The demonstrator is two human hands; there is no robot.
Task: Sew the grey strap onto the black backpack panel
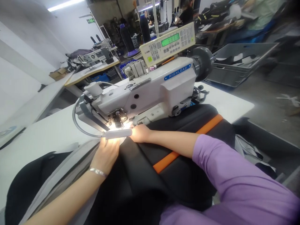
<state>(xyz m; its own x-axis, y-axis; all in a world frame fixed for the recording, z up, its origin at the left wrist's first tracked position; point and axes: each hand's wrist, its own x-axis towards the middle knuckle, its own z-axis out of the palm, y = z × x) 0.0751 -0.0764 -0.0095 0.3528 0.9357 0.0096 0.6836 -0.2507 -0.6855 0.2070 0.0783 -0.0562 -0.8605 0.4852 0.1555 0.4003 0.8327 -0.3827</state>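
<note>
The flat white laminate bench [42,131] has bare surface at far left; its far edge runs diagonally from lower left to upper right, and its right corner ends near the grey floor.

A light grey fabric panel [63,165] lies along the bench, touching the left margin of the black woven fabric with an orange webbing stripe [140,175]. The black fabric is matte and smooth, folded in broad soft creases, and drapes over the near bench edge. Its orange stripe marks the long axis, running from lower centre up and to the right, towards the right end of the machine.

The left hand [106,153], with a silver bracelet at the wrist, lies flat and released, palm down, on the fabric seam just before the needle area. A slim grey lamp bar on a curved gooseneck [117,133] crosses just above its fingers, which are washed out by glare.

The right hand [140,132] rests on the black fabric beside the presser foot; whether it pinches the cloth cannot be determined.

The white enamelled industrial sewing machine with a black handwheel [152,90] stands behind both hands, with its arm extending left to right. A grey plastic crate [234,62] stands well apart at right.
</note>
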